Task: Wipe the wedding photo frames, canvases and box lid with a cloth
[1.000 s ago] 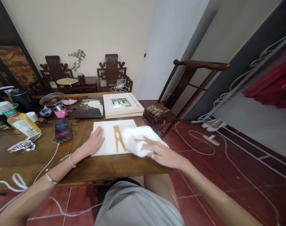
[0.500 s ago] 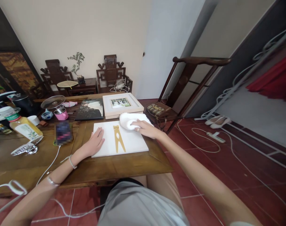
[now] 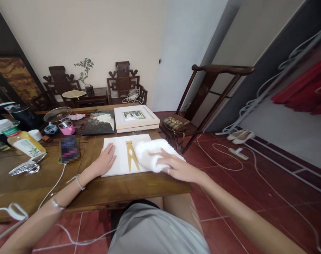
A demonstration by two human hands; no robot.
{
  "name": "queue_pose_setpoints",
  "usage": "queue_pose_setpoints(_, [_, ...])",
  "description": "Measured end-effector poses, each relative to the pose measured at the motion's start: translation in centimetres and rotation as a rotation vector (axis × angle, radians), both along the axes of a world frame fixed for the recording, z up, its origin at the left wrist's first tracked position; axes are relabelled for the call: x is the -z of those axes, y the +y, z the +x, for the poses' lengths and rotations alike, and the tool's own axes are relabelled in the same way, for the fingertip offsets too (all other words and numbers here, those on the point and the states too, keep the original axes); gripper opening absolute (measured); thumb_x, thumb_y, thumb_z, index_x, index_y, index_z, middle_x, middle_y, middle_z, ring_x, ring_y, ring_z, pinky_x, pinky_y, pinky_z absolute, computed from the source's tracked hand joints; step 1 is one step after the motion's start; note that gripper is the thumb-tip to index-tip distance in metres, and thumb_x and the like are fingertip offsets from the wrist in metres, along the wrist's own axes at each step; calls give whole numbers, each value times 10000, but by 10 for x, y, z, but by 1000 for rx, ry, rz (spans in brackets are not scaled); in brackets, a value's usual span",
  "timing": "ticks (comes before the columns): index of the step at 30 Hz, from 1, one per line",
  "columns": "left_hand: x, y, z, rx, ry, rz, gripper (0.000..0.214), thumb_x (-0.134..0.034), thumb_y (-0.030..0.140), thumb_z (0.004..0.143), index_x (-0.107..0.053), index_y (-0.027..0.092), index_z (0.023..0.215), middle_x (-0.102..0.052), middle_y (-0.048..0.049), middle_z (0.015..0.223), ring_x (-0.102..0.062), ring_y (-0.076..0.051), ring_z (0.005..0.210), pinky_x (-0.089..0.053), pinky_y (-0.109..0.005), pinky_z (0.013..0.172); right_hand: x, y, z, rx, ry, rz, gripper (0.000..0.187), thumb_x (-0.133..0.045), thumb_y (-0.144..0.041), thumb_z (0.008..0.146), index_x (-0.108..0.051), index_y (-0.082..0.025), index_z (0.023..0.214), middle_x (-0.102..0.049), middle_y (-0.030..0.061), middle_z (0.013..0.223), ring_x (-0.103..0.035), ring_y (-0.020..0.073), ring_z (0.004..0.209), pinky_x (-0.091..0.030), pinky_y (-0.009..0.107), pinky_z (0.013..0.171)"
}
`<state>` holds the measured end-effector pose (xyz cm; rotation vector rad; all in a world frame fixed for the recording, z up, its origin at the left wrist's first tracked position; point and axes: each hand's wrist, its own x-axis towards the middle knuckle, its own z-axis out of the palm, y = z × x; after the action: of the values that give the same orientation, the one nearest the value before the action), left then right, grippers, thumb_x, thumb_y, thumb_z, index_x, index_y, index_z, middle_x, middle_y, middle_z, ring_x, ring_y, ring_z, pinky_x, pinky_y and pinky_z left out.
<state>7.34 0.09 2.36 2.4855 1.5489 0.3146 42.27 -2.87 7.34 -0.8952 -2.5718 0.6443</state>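
A white board (image 3: pixel 118 165) lies flat near the front edge of the wooden table (image 3: pixel 139 183). On its middle is a tan, long-legged cat-like figure (image 3: pixel 129 152); whether it is printed or a separate piece I cannot tell. My left hand (image 3: pixel 108 160) rests flat on the board's left side, fingers stretched out. With my right hand (image 3: pixel 176 165) I grip a bunched white towel (image 3: pixel 152 151), which covers the board's right part and reaches past its edge. The towel's near end is slightly blurred.
Behind the board lie a framed photo box (image 3: pixel 136 120) and a dark picture panel (image 3: pixel 100 123). To the left are a pink cup (image 3: pixel 67 129), a bottle of yellow liquid (image 3: pixel 25 141) and a silver hair claw (image 3: pixel 28 165). A chair (image 3: pixel 202 95) holding a plaid bag stands right.
My right hand has moved the towel from the board's far right corner toward me and to the right. My left hand stays flat on the board.
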Motion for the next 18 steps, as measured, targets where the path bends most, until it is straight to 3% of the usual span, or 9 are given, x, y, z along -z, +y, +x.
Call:
queue_pose_setpoints(4, [4, 2, -3, 19, -15, 30, 578, -210, 406, 1010, -278, 58, 1466, -194, -237, 1575, -130, -314, 1474, -183, -545, 1169, -15, -31, 0, -52, -115, -42, 307, -436, -58, 764, -657, -206, 917, -551, 93, 1383, -320, 265, 1410, -181, 572, 1154])
queue_pose_setpoints(7, [4, 3, -4, 45, -4, 43, 565, -200, 406, 1014, -277, 76, 1467, -208, -226, 1574, -127, -303, 1476, -200, -531, 1169, -15, -28, -7, -23, -151, -25, 365, -422, -41, 752, -650, -195, 992, -527, 123, 1400, -303, 268, 1417, -186, 585, 1144])
queue_pose_setpoints(13, [-1, 1, -2, 28, 41, 9, 566, -207, 378, 1008, -264, 46, 1463, -186, -236, 1577, -108, -314, 1476, -185, -553, 1165, -1, 27, -28, 55, -155, 86, 415, -421, -63, 784, -617, -175, 1132, -466, 177, 1443, -303, 287, 1415, -159, 632, 1119])
queue_pose_setpoints(18, [-1, 1, -3, 17, 29, -19, 585, -202, 392, 1004, -250, 46, 1474, -164, -228, 1585, -92, -300, 1480, -156, -544, 1172, 6, 87, -37, 57, -149, 144, 421, -419, -94, 809, -610, -182, 1174, -507, 154, 1407, -410, 312, 1337, -175, 645, 1096])
